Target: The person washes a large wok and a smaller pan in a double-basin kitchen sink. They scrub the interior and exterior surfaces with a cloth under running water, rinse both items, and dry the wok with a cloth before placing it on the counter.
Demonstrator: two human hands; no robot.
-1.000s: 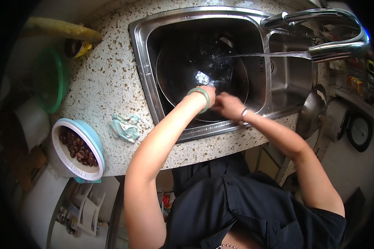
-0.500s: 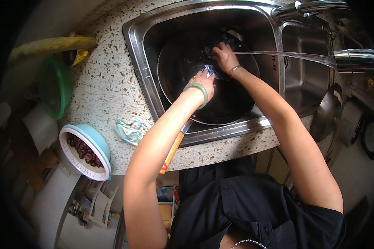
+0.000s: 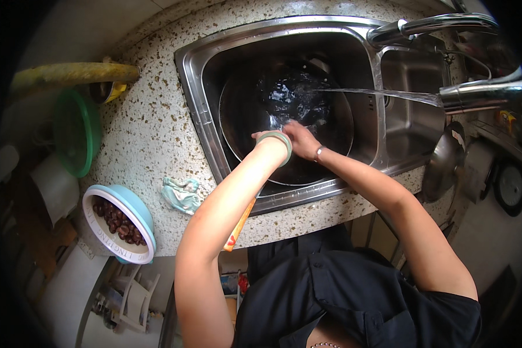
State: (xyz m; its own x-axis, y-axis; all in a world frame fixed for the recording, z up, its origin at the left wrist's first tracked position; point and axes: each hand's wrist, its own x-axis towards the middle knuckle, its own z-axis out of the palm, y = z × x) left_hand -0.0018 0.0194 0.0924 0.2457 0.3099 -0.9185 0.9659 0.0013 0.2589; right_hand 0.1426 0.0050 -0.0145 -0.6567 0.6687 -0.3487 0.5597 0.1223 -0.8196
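The dark round pan lies in the larger basin of the sink, and both hands are over its near half, the left hand and right hand side by side and close together, so most of the pan's bowl lies ahead of the fingers, toward the back edge of the desk. A wooden handle, seemingly the pan's, though the left forearm covers the join, has its long axis slanting from the sink's near rim down to the desk's front edge; the left arm crosses it and is the nearer one. The right fingers are bent and drawn in, the left ones mostly hidden behind the wrist; whether either set grips anything, I cannot tell. Counted out: one pan in the basin, one handle, two basins, one faucet sending one stream of water into the pan, one crumpled cloth left of the sink, one blue-and-white bowl at the desk's front left corner with brown nuts too heaped to number, one green round item by the left edge, and one metal vessel past the sink's right end.
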